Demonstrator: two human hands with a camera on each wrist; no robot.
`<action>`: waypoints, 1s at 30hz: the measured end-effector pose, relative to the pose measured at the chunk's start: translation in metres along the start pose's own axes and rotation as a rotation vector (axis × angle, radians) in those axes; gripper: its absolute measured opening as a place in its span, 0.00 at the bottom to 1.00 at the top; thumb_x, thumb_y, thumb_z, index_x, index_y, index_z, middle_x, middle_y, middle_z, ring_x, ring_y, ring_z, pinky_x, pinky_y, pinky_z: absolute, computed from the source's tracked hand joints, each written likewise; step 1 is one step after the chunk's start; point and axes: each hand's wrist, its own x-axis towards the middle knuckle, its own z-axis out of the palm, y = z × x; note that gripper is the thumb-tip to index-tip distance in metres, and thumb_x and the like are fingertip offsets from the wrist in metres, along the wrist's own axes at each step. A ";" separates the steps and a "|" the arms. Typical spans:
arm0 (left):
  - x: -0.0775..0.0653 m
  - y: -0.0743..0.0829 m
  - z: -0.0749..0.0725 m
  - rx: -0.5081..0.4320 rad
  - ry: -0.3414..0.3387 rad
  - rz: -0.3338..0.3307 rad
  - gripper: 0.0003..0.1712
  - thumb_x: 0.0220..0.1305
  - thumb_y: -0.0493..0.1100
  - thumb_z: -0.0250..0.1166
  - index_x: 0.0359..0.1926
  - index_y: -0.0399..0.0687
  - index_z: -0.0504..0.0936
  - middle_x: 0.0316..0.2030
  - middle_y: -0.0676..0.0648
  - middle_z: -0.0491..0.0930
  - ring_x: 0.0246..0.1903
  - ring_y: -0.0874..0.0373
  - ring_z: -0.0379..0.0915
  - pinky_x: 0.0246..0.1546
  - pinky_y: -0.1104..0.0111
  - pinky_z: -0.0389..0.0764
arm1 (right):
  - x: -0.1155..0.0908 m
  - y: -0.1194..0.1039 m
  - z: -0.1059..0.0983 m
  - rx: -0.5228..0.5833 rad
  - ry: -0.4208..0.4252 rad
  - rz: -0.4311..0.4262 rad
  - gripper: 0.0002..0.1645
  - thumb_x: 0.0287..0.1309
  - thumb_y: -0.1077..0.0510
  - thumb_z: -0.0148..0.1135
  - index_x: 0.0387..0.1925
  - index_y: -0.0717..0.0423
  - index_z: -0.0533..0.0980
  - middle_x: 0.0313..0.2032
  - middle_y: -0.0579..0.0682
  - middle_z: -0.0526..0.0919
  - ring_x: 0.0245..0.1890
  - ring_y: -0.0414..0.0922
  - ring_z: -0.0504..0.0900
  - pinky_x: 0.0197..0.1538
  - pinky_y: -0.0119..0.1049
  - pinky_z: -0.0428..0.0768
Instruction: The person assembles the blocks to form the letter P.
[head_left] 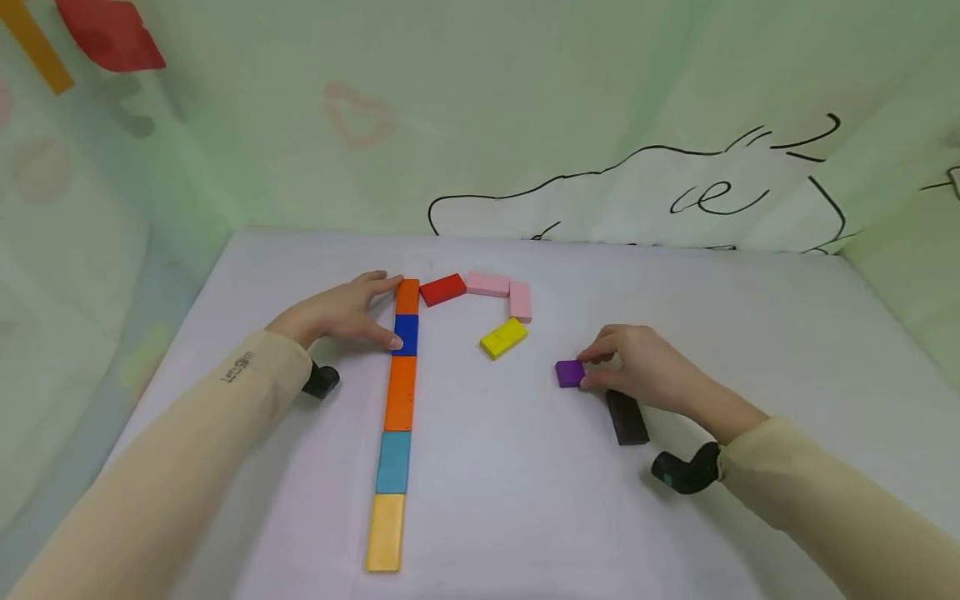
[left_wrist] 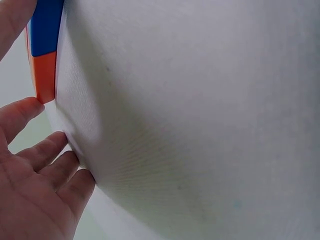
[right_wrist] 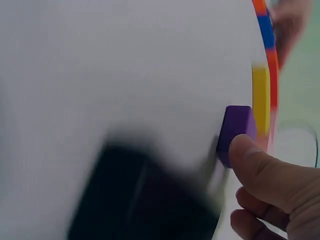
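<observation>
A straight column of blocks runs up the table in the head view: an orange block (head_left: 407, 297), a blue block (head_left: 407, 333), a longer orange block (head_left: 400, 393), a light blue block (head_left: 393, 462) and a pale yellow block (head_left: 386, 533). My left hand (head_left: 345, 315) lies at its far end, index fingertip touching the top orange block and thumb against the blue one, fingers spread. With thumb and fingers, my right hand (head_left: 641, 371) pinches a small purple block (head_left: 567, 374) on or just above the table. A black block (head_left: 627, 419) lies beneath that wrist.
Right of the column's far end, a red block (head_left: 443, 289), a pink block (head_left: 487, 284), another pink block (head_left: 521, 302) and a yellow block (head_left: 503, 339) form a curve. Pale fabric walls with drawings enclose the white table (head_left: 480, 500).
</observation>
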 end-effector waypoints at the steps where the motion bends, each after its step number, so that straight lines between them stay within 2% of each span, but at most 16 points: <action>1: 0.000 0.000 0.000 0.003 0.004 0.004 0.59 0.61 0.55 0.73 0.83 0.55 0.47 0.82 0.39 0.38 0.80 0.35 0.39 0.75 0.35 0.52 | 0.003 -0.011 0.002 -0.007 -0.023 -0.022 0.17 0.56 0.56 0.76 0.46 0.59 0.88 0.39 0.48 0.86 0.39 0.44 0.82 0.40 0.35 0.82; 6: 0.004 0.004 -0.002 0.020 0.012 0.020 0.59 0.61 0.56 0.73 0.83 0.56 0.47 0.82 0.39 0.38 0.80 0.36 0.39 0.76 0.35 0.52 | 0.018 -0.057 0.021 -0.047 -0.054 -0.111 0.17 0.55 0.56 0.77 0.44 0.60 0.88 0.34 0.47 0.86 0.32 0.39 0.79 0.38 0.32 0.81; 12: 0.011 0.012 0.002 0.014 0.004 0.012 0.59 0.61 0.56 0.73 0.83 0.58 0.47 0.83 0.41 0.38 0.81 0.38 0.39 0.77 0.37 0.52 | 0.040 -0.089 0.039 -0.013 0.005 -0.078 0.19 0.58 0.56 0.75 0.47 0.63 0.86 0.25 0.47 0.83 0.28 0.41 0.76 0.33 0.28 0.76; 15: 0.015 0.017 0.004 0.011 0.003 -0.002 0.59 0.60 0.56 0.74 0.83 0.59 0.47 0.83 0.42 0.38 0.81 0.39 0.39 0.77 0.38 0.52 | 0.049 -0.096 0.042 -0.011 0.036 -0.068 0.19 0.60 0.56 0.74 0.48 0.64 0.85 0.26 0.50 0.85 0.28 0.41 0.78 0.34 0.28 0.79; 20: 0.018 0.018 0.004 0.009 0.001 -0.024 0.59 0.60 0.57 0.74 0.83 0.61 0.47 0.83 0.43 0.38 0.81 0.40 0.39 0.77 0.38 0.52 | 0.063 -0.100 0.044 0.012 0.028 -0.057 0.19 0.62 0.56 0.72 0.52 0.63 0.84 0.30 0.52 0.87 0.28 0.42 0.80 0.36 0.29 0.83; 30: 0.016 0.018 0.003 -0.014 -0.002 -0.032 0.59 0.60 0.56 0.74 0.83 0.62 0.48 0.83 0.44 0.38 0.81 0.40 0.39 0.77 0.37 0.52 | 0.078 -0.107 0.048 0.024 0.032 -0.068 0.21 0.63 0.53 0.71 0.53 0.60 0.84 0.32 0.52 0.87 0.30 0.42 0.81 0.38 0.29 0.84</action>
